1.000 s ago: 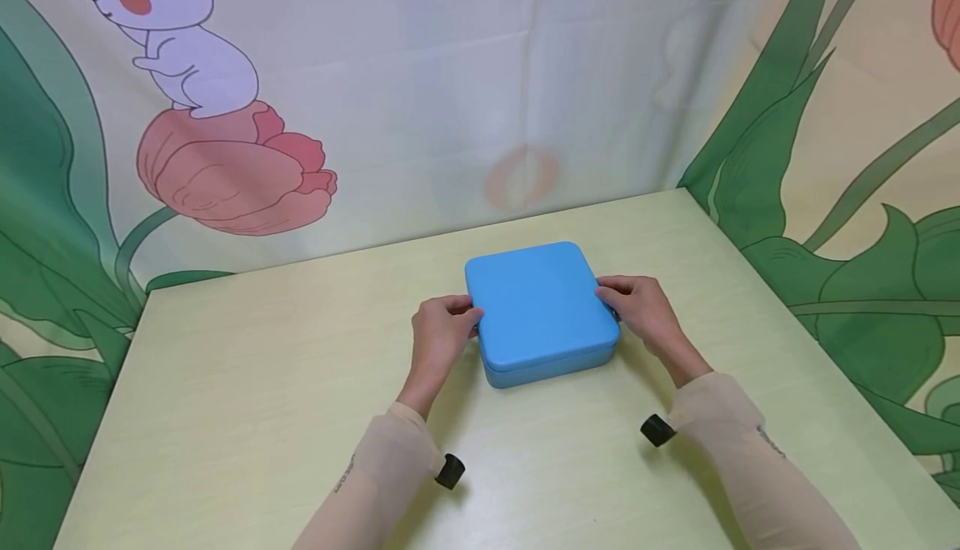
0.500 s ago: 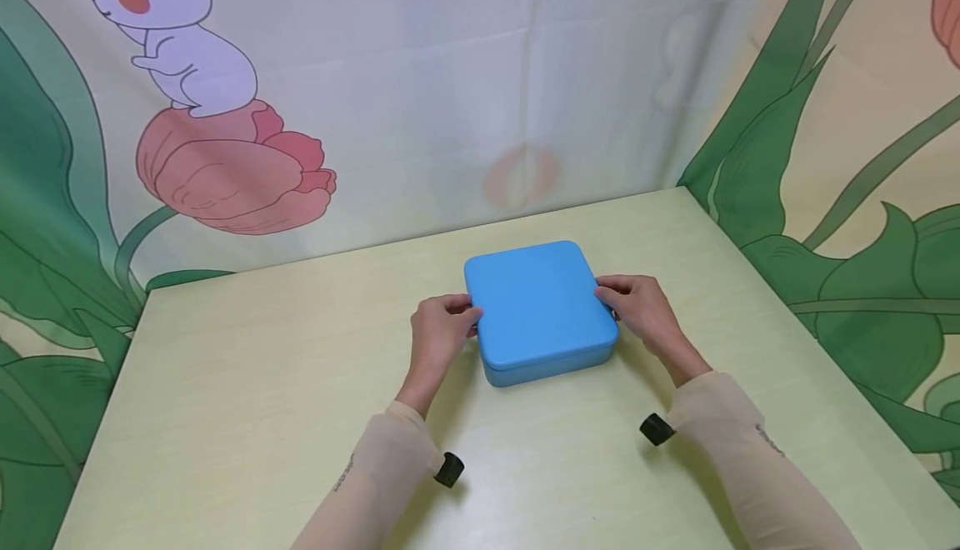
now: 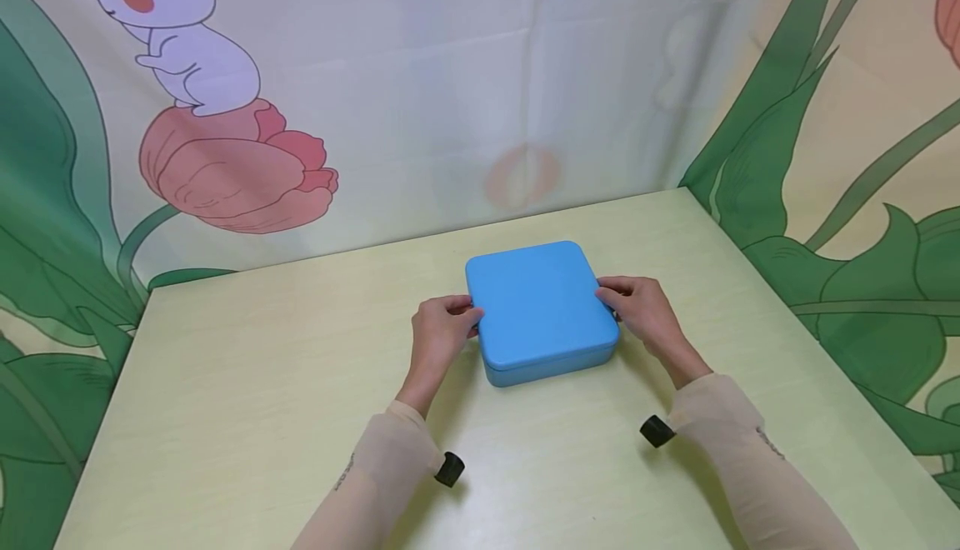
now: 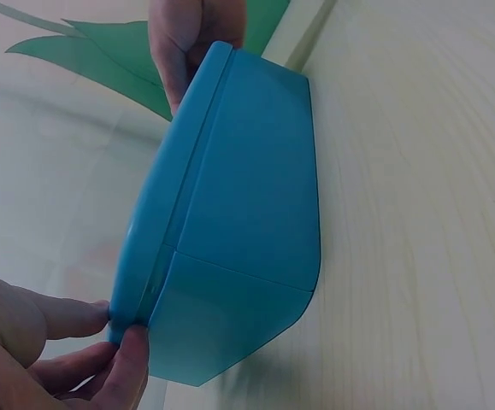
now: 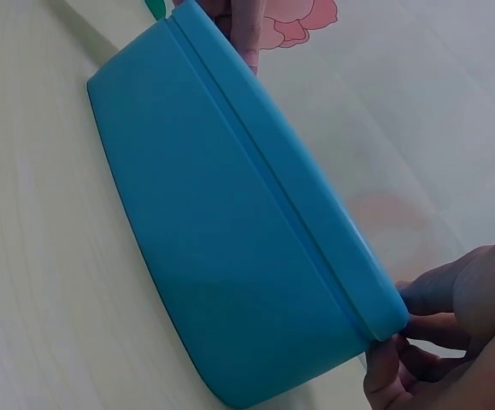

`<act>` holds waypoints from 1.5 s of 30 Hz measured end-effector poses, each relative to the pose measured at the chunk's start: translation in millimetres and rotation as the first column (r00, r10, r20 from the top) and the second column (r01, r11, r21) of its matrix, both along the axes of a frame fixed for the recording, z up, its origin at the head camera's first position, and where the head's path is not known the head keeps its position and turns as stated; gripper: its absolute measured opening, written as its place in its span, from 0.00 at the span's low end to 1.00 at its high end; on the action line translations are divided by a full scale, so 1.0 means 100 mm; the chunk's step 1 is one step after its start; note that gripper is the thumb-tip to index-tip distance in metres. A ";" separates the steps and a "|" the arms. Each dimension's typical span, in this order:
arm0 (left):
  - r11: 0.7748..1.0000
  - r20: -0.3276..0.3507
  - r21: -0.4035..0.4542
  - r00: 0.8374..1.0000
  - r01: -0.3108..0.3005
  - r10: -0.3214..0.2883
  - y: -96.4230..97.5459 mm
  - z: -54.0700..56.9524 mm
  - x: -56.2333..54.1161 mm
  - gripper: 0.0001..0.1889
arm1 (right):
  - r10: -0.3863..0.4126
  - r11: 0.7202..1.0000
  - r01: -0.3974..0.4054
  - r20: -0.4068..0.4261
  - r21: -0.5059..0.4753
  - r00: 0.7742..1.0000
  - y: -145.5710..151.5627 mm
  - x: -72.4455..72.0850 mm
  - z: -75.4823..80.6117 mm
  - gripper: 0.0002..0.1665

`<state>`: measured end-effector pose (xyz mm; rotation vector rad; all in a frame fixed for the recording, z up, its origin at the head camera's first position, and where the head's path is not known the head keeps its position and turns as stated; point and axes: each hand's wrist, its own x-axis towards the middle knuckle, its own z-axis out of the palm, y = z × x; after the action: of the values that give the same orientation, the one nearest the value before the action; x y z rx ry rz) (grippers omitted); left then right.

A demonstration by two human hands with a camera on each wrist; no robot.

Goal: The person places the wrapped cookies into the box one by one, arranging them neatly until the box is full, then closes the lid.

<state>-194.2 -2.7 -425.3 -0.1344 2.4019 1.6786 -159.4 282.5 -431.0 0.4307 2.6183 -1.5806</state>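
Note:
A blue, square, round-cornered box [image 3: 543, 304] sits on the table with its lid [image 4: 174, 162] on. My left hand [image 3: 441, 337] pinches the lid's left edge, thumb near the top and fingers at the rim below. On the opposite side, my right hand [image 3: 647, 312] pinches the lid's right edge in the same way. The seam under the lid shows in both wrist views, and it looks thin and even along the front. What the box holds is hidden.
The pale wooden table [image 3: 262, 392] meets a cloth backdrop [image 3: 420, 117] printed with a white animal, a pink flower and green leaves. Beige sleeves [image 3: 397, 458] cover the forearms, and a small black device [image 3: 657, 431] sticks out from each cuff.

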 end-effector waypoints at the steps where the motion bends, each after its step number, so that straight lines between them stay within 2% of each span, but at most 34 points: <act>1: 1.000 0.001 0.000 1.000 -0.001 0.001 0.00 0.00 0.00 0.17 | 0.000 1.000 0.000 0.002 -0.003 1.000 0.00 0.00 0.00 0.24; 13: 1.000 0.015 -0.021 1.000 -0.013 0.014 0.01 0.00 0.00 0.16 | 0.003 0.999 -0.001 0.051 -0.039 0.999 0.02 0.00 -0.01 0.26; 29: 1.000 0.019 -0.002 1.000 -0.019 0.020 0.02 -0.02 0.00 0.16 | 0.023 0.997 -0.016 0.086 -0.080 0.996 0.07 0.00 0.01 0.27; 33: 1.000 0.040 0.000 0.999 -0.016 0.016 0.02 -0.01 -0.03 0.16 | 0.049 0.997 -0.039 0.138 -0.071 0.989 0.09 -0.05 0.06 0.27; 38: 1.000 0.070 -0.022 0.998 -0.010 0.012 0.00 -0.01 -0.11 0.15 | 0.047 0.999 -0.043 0.191 -0.027 0.980 0.09 -0.19 0.11 0.28; 45: 0.999 0.083 -0.040 0.996 -0.022 0.025 -0.01 0.00 -0.27 0.19 | 0.015 1.000 -0.015 0.146 -0.002 0.989 0.07 -0.42 0.10 0.28</act>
<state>-221.3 -3.5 -425.3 -0.2344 2.3811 1.6038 -200.9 289.9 -421.0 0.5045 2.5060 -1.4848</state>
